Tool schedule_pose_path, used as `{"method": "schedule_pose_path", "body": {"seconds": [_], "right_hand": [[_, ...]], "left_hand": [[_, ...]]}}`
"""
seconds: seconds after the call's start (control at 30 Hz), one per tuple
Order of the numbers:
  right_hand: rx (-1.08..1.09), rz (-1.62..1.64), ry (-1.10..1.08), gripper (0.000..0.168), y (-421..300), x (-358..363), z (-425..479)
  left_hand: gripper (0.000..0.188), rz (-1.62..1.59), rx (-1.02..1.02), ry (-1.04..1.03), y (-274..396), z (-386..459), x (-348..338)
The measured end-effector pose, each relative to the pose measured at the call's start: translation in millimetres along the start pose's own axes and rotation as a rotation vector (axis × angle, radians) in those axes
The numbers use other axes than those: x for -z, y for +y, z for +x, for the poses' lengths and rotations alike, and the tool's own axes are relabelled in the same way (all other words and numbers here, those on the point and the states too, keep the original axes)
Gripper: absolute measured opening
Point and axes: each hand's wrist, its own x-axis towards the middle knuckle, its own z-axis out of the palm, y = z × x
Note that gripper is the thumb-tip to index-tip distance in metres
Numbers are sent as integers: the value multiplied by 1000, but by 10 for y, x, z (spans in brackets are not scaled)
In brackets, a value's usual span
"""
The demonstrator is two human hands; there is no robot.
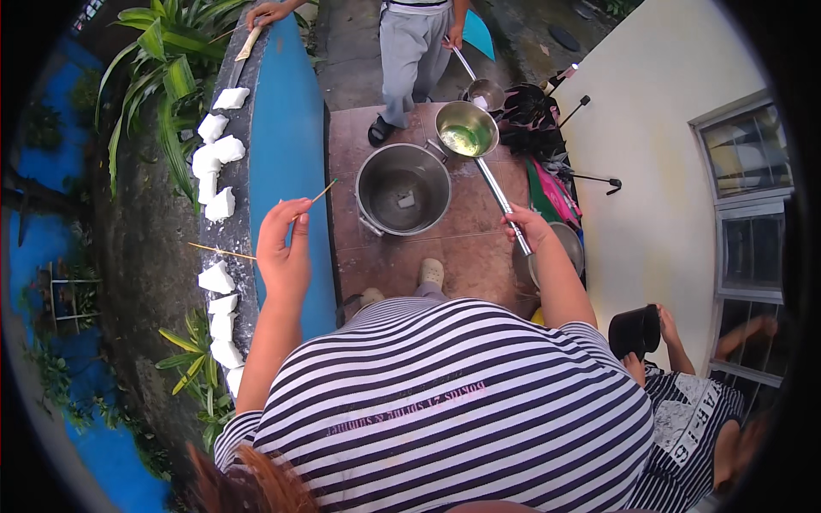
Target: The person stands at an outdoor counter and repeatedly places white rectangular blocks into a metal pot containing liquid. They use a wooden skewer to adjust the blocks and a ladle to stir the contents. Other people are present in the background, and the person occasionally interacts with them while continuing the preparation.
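Note:
Between the fingertips of my left hand (285,240) is a thin wooden stick (322,192) with a green tip, held above the floor beside the blue wall. My right hand (531,229) grips the long metal handle of a saucepan (466,122). Shiny green-tinted liquid appears to lie in its bottom. To the left of that pan, a large metal pot (391,208) stands on the floor, with a small whitish block (406,199) inside. Another thin stick (221,250) lies across the wall's ledge, left of my left hand.
Several white chunks (217,278) line the wall ledge (242,173). At its far end, another person's hand (269,13) is by a knife (248,45). A person ahead holds a smaller pan (490,90). Umbrellas (532,118) lean at right; someone at lower right holds a black object (632,332).

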Motion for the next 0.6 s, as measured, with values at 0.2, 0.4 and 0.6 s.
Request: {"method": "schedule_pose_path", "body": {"seconds": [0.2,0.4,0.6], "right_hand": [[-65,-275,-134,65,-132,-525,-337],[-93,-430,-398,67,-393,-1168,-415],[-135,-584,-668,67,-907,-1699,-398]], "left_hand": [[11,70,-104,19,56,5,97],[12,280,-218,149,255,-38,404],[18,681,-288,369,674,-438,634]]}}
